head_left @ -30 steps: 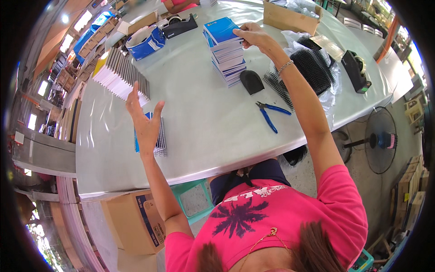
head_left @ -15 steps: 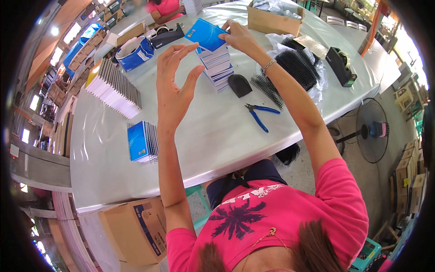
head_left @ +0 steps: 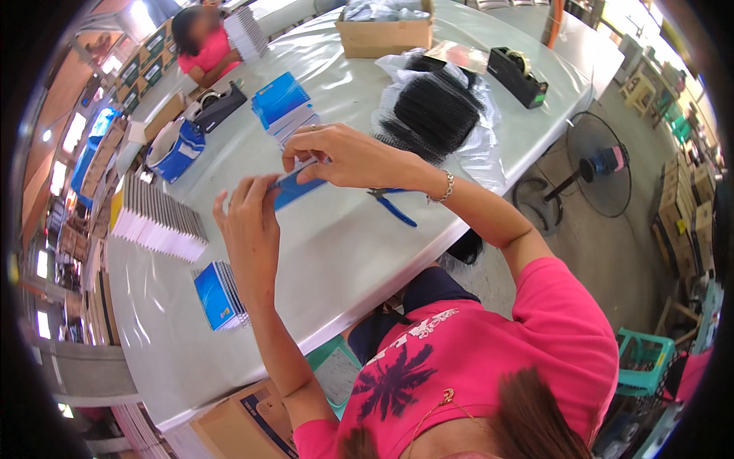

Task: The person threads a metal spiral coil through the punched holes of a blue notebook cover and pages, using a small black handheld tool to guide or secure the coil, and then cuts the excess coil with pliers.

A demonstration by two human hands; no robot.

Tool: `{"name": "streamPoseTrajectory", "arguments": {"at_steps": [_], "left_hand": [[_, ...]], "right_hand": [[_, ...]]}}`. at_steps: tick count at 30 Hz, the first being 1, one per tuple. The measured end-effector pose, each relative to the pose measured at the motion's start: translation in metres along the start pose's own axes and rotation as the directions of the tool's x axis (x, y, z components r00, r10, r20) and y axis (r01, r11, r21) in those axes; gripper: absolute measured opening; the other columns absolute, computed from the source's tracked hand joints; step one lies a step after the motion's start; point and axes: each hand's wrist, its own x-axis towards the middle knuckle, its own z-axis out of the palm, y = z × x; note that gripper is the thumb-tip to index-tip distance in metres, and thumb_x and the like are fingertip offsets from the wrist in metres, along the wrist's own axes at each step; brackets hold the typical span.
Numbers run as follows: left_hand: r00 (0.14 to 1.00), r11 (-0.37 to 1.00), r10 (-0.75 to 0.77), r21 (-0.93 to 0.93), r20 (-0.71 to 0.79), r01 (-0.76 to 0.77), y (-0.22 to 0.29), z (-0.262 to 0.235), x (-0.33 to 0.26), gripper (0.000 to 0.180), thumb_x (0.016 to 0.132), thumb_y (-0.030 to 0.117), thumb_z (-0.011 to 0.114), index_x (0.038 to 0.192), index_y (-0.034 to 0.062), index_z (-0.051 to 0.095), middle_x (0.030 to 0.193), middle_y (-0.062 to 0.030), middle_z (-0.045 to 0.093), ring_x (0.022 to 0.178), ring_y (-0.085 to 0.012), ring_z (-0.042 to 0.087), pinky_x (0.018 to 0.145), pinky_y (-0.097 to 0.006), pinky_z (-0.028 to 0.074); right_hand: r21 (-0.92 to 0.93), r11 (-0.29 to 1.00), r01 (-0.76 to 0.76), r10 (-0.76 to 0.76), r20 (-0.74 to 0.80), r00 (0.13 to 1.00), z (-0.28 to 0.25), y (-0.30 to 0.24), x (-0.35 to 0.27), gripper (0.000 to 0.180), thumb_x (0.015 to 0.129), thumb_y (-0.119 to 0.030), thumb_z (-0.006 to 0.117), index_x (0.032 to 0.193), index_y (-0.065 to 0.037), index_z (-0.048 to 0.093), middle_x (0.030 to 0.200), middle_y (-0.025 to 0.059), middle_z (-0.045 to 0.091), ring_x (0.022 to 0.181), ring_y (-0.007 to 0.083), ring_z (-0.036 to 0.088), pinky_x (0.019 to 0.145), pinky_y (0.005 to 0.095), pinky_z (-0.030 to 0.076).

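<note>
Between my two hands, above the table, a small blue-covered booklet (head_left: 297, 189) is held tilted. My left hand (head_left: 251, 218) closes on its left end, fingertips at the edge. My right hand (head_left: 348, 157) pinches its upper right edge. Just beyond stands a stack of loose blue-covered booklets (head_left: 281, 103), partly hidden by my right hand. Blue-handled cutting pliers (head_left: 396, 210) lie to the right, partly behind my right wrist. A small pile of spiral-bound blue notebooks (head_left: 218, 294) lies left of my left forearm.
A long row of spiral-bound notebooks (head_left: 157, 218) stands at left. Black binding coils (head_left: 436, 111) lie on plastic at right, near a tape dispenser (head_left: 518, 76). Behind are a cardboard box (head_left: 386, 38), a blue pouch (head_left: 176, 149) and another person (head_left: 206, 50). A fan (head_left: 596, 164) stands beyond the table edge.
My right hand has brought the blue booklet from the stack's top toward me. My left hand, apart from it before, now grips it too. The view has shifted.
</note>
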Motion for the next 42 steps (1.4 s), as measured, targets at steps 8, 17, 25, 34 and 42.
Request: {"name": "streamPoseTrajectory", "arguments": {"at_steps": [8, 17, 25, 34, 42], "left_hand": [[0.991, 0.991, -0.132, 0.013, 0.031, 0.131, -0.02, 0.043, -0.062, 0.015, 0.096, 0.009, 0.054, 0.108, 0.0099, 0.064, 0.105, -0.0039, 0.063, 0.104, -0.0226, 0.059, 0.11, -0.048, 0.028], [0.973, 0.977, -0.211, 0.027, 0.089, 0.21, -0.023, 0.108, -0.096, 0.019, 0.097, 0.008, 0.05, 0.113, 0.015, 0.057, 0.112, -0.001, 0.054, 0.116, -0.0229, 0.051, 0.114, -0.062, 0.016], [0.97, 0.972, -0.232, 0.045, 0.072, 0.23, -0.013, 0.116, -0.098, 0.027, 0.092, 0.002, 0.05, 0.115, 0.0146, 0.057, 0.118, -0.0016, 0.053, 0.124, -0.0239, 0.044, 0.114, -0.068, 0.008], [0.952, 0.953, -0.303, 0.01, 0.034, 0.303, -0.01, 0.126, -0.102, 0.021, 0.092, 0.019, 0.059, 0.112, 0.0127, 0.058, 0.118, -0.0032, 0.053, 0.127, -0.0297, 0.039, 0.112, -0.069, 0.009], [0.95, 0.956, -0.292, -0.015, -0.108, 0.292, 0.0, 0.138, -0.094, 0.047, 0.08, 0.051, 0.073, 0.106, 0.0139, 0.061, 0.108, -0.0051, 0.055, 0.119, -0.0299, 0.043, 0.109, -0.066, 0.017]], "right_hand": [[-0.228, 0.806, -0.547, 0.356, -0.551, 0.755, -0.116, 0.144, -0.091, 0.025, 0.088, -0.024, 0.066, 0.098, -0.001, 0.069, 0.085, 0.0148, 0.07, 0.08, 0.0224, 0.067, 0.077, 0.0339, 0.052], [-0.267, 0.603, -0.751, 0.442, -0.672, 0.594, -0.145, 0.229, -0.171, 0.034, 0.076, -0.025, 0.075, 0.101, -0.002, 0.074, 0.086, 0.017, 0.071, 0.078, 0.028, 0.068, 0.074, 0.0381, 0.052], [-0.286, 0.588, -0.756, 0.423, -0.689, 0.589, -0.156, 0.228, -0.171, 0.03, 0.075, -0.025, 0.076, 0.098, -0.006, 0.076, 0.078, 0.0167, 0.069, 0.071, 0.0271, 0.067, 0.069, 0.0374, 0.051], [-0.287, 0.544, -0.788, 0.427, -0.714, 0.555, -0.185, 0.263, -0.125, 0.024, 0.08, -0.023, 0.069, 0.097, -0.009, 0.077, 0.09, 0.0194, 0.073, 0.087, 0.0336, 0.071, 0.084, 0.041, 0.053], [-0.441, 0.418, -0.794, 0.463, -0.649, 0.604, -0.169, 0.296, -0.118, 0.035, 0.089, -0.038, 0.063, 0.115, -0.016, 0.071, 0.129, 0.0264, 0.055, 0.124, 0.0461, 0.045, 0.102, 0.0542, 0.04]]}}
